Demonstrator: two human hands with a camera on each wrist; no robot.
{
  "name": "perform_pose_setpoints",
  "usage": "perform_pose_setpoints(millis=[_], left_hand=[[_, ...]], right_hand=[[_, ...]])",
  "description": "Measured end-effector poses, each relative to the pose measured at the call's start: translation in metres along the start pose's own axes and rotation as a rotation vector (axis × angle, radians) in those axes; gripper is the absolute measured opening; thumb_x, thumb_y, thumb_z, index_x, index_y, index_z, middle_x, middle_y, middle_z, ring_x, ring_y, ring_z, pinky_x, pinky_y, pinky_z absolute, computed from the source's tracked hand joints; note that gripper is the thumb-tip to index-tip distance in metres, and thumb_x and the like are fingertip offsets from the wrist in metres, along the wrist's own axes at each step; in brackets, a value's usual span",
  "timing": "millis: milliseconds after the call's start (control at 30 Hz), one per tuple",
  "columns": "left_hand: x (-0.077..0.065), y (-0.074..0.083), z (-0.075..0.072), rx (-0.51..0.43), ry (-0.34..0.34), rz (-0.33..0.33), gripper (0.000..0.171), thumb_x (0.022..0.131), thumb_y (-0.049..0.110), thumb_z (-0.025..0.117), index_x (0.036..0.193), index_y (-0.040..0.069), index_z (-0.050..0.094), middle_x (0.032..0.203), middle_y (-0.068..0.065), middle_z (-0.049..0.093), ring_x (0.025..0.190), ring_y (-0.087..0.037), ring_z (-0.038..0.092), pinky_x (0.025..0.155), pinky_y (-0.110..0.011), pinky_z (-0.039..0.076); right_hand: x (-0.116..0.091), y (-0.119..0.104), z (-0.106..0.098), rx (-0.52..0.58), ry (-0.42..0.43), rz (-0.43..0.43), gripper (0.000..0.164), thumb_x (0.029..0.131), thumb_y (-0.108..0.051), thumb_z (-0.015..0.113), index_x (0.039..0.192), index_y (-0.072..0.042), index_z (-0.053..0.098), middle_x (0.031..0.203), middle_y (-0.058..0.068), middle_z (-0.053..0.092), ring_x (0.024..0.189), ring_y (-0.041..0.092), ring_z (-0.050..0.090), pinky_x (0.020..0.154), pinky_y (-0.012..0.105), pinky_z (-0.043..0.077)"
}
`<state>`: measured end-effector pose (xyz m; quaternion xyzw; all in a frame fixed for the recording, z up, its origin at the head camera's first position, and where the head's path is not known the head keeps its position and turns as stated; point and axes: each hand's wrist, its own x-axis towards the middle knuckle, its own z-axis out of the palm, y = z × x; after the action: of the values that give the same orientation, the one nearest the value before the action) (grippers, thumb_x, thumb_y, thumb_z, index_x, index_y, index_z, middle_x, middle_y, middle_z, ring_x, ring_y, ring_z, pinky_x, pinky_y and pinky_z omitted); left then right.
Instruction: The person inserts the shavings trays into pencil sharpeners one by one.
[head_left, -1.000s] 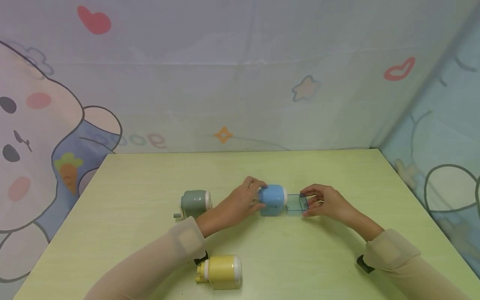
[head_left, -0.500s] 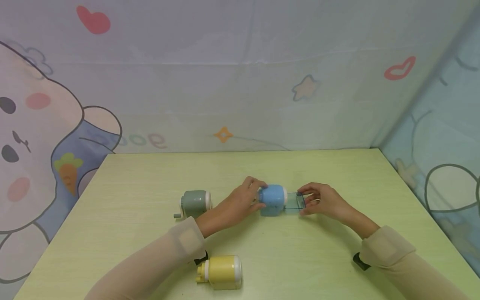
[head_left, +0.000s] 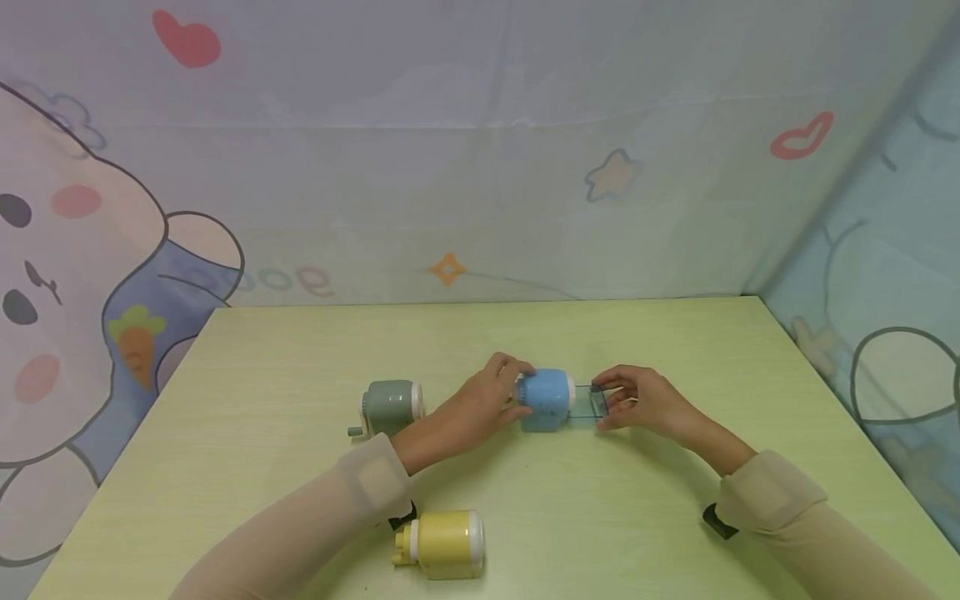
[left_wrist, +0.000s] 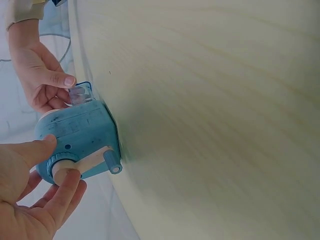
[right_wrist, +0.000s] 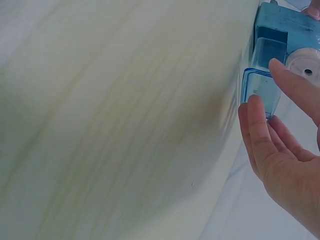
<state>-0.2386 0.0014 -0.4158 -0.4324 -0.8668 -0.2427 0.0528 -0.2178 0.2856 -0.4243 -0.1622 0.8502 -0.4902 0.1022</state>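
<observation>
A blue hand-crank pencil sharpener (head_left: 549, 397) lies near the middle of the table. My left hand (head_left: 480, 402) grips it at the crank end, with thumb and fingers around the hub of its crank (left_wrist: 93, 160), as the left wrist view shows. Out of its opposite, white-faced end sticks a clear bluish shavings drawer (right_wrist: 260, 90), its inner end inside the slot below the white face. My right hand (head_left: 651, 402) holds the drawer's outer end between thumb and fingers. No shavings can be made out in the drawer.
A grey-green crank sharpener (head_left: 390, 403) stands to the left, close to the left forearm. Nearer the front is a yellow sharpener (head_left: 446, 540), beside the left sleeve. Behind the pale table (head_left: 675, 333) hangs a printed cloth backdrop (head_left: 525, 167).
My right hand has shifted slightly left, and the drawer has slid a little further into the blue sharpener. The left hand and the sharpener body have stayed put.
</observation>
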Motion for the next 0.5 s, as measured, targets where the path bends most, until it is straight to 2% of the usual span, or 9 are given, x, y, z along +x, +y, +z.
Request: perform_pose_setpoints(millis=[500], left_hand=[[-0.0006,0.0004,-0.0017,-0.015,-0.01,-0.002,0.05,0.088,0.026,0.061,0.128,0.009,0.037,0.117,-0.012,0.04,0.089,-0.01,0.049,0.074,-0.014,0.042]], right_hand=[[0.0088,-0.0028,0.0076,0.002,-0.01,-0.016,0.059,0.067,-0.006,0.079,0.117,0.007,0.05,0.113,0.023,0.053,0.094,0.035,0.054,0.074,0.03,0.05]])
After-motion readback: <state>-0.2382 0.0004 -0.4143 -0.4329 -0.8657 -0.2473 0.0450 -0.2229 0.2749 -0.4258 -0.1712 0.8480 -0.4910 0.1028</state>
